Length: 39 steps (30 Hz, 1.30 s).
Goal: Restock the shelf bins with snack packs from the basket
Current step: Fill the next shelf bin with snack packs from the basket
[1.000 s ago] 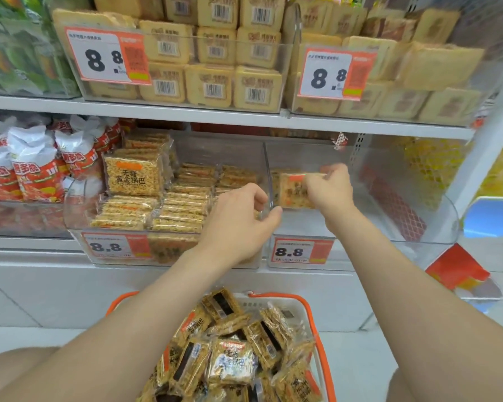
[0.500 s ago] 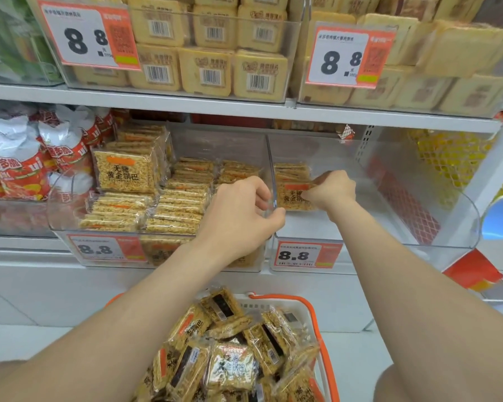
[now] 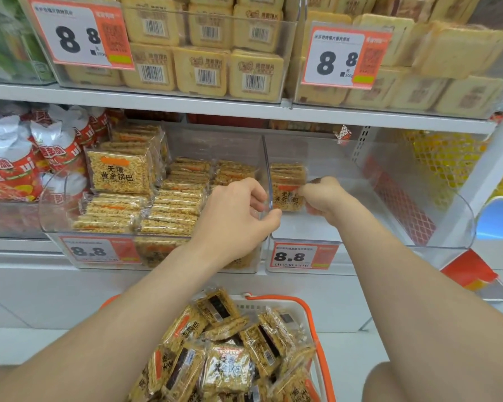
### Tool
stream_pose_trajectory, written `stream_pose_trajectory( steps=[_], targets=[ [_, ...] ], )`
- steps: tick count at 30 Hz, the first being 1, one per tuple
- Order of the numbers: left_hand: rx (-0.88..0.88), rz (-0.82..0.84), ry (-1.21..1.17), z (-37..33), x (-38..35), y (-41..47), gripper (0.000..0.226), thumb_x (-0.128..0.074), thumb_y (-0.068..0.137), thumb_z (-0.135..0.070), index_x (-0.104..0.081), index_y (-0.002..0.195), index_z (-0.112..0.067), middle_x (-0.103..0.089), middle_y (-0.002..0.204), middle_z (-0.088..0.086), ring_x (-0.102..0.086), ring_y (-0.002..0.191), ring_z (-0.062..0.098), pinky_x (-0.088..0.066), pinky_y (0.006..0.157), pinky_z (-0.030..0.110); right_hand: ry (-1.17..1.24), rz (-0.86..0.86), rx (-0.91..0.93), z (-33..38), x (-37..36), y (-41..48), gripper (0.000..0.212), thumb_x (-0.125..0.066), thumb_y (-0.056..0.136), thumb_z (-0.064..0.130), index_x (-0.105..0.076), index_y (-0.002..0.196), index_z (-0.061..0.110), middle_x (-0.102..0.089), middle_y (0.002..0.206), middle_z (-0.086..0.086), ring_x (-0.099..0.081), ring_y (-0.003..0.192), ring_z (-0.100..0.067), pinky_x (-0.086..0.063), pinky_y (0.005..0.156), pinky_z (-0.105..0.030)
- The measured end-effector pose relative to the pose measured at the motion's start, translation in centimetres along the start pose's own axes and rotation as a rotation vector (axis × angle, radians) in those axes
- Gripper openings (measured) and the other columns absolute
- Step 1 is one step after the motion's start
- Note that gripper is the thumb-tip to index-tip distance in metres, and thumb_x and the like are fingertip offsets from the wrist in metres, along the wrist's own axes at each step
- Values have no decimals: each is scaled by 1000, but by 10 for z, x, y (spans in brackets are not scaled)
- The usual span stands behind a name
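Snack pack (image 3: 286, 195) is held upright in the right bin (image 3: 360, 169), pinched by fingers of the right hand (image 3: 327, 195), against the divider (image 3: 265, 158). That divider is gripped by curled fingers of the left hand (image 3: 233, 216). Packs (image 3: 227, 369) are heaped in the basket (image 3: 285, 298) below.

Basket (image 3: 312, 316) below left bin (image 3: 51, 207), right bin (image 3: 450, 227) just beside it

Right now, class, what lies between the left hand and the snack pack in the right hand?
Only the clear bin wall, gripped by the left hand; the head view shows the snack pack just beyond it.
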<state>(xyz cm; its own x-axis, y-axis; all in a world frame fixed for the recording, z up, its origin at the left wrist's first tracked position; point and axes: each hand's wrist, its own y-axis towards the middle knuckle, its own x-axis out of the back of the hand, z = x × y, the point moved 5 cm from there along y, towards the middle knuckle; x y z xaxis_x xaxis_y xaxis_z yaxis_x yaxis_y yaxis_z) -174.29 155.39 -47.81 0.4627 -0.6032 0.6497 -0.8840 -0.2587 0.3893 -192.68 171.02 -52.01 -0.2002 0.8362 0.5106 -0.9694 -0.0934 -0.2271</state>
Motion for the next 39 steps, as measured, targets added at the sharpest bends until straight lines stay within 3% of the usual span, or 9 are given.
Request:
stream_pose_trajectory(
  steps=[6,8,10,12,17,20,26,33,39],
  targets=[
    [-25,22,27,0,2,-5,42,-73,91,-58,-70,118,-26,-71,96,-18,-68,75,-3,-59,79,24,-20,47,-2,-4,7,-14,20,-55,101,9,-42,117,7,-51,91,-7,-64,114,-32,-55,105,-50],
    [-33,39,30,-1,3,-8,45,-72,92,-57,-70,124,-25,-71,103,-18,-68,77,-4,-54,75,14,-118,27,41,-3,10,-26,13,-55,99,10,-42,100,7,-45,84,-5,-63,92,-28,-59,82,-40],
    [-48,57,29,-4,4,-12,48,-72,94,-54,-68,130,-22,-71,112,-16,-68,81,-5,-52,77,11,-313,-45,129,2,16,-39,20,-51,95,5,-41,78,9,-44,75,-6,-46,66,-24,-38,55,-31],
    [-64,73,29,-5,4,-17,51,-71,96,-49,-64,139,-22,-70,123,-14,-68,87,-5,-57,88,21,-442,-120,251,12,19,-56,19,-47,91,-1,-45,73,5,-47,71,-10,-45,68,-30,-31,53,-35],
    [-207,-89,85,-15,11,-38,38,-74,97,-31,-61,132,-27,-61,123,-14,-57,102,2,-50,92,26,-497,-284,491,28,29,-98,36,-46,90,-3,-71,116,1,-71,107,-19,-63,98,-41,-56,78,-44],
    [-315,-174,138,-25,20,-54,15,-73,95,-26,-61,104,-27,-55,94,-16,-51,85,4,-47,73,28,-424,-240,718,37,30,-130,43,-45,91,1,-80,110,16,-78,105,0,-70,102,-23,-56,96,-37],
    [-138,153,306,-10,0,-81,22,-63,90,-48,-63,76,-30,-62,62,-11,-61,62,10,-57,59,36,-597,182,902,36,10,-203,29,-52,82,7,-75,84,26,-65,67,15,-59,66,1,-53,70,-28],
    [6,712,582,34,-46,-127,21,-52,96,-25,-65,79,-25,-64,80,-4,-62,77,19,-54,63,38,-1199,676,596,-57,-56,-202,30,-47,92,10,-71,107,1,-73,105,-17,-67,103,-42,-60,85,-49],
    [-58,950,629,54,-65,-157,24,-50,100,-23,-72,94,-20,-69,85,-2,-67,75,20,-61,68,41,-1599,965,617,-117,-92,-205,41,-46,101,7,-62,140,11,-62,138,-11,-62,121,-32,-53,81,-37]
  ],
)
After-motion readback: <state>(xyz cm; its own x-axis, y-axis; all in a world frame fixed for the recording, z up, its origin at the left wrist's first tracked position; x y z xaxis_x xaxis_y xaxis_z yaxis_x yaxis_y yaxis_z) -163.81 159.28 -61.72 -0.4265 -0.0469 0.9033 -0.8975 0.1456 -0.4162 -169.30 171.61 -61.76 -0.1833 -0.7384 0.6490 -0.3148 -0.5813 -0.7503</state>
